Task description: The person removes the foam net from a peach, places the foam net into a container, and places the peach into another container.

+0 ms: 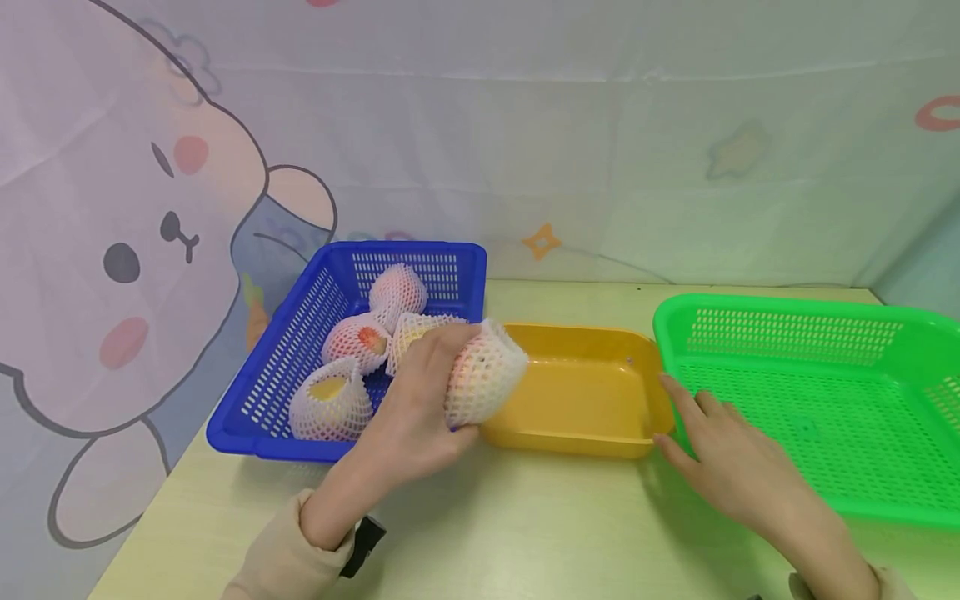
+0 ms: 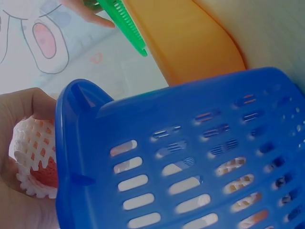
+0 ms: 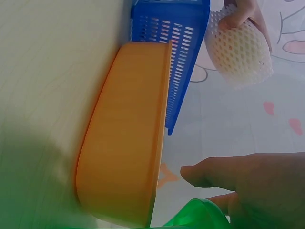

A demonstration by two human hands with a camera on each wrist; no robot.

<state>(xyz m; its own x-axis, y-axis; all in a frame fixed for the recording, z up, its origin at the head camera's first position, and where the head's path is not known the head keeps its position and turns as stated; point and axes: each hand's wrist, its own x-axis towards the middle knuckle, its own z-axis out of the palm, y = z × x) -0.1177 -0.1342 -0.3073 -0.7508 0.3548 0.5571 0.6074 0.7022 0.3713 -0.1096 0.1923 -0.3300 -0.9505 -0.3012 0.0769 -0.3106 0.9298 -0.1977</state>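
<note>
A fruit in a white foam net is gripped by my left hand, lifted over the right rim of the blue basket. In the left wrist view the netted fruit shows a reddish patch, partly hidden by the basket wall. Several other netted fruits lie inside the basket. My right hand hovers with extended fingers by the left end of the green basket, near the yellow tray. In the right wrist view its thumb stands apart from the tray.
The yellow tray sits between the blue and green baskets on a pale wooden table. Behind them hangs a cloth backdrop with cartoon prints. A dark strap shows at the left wrist.
</note>
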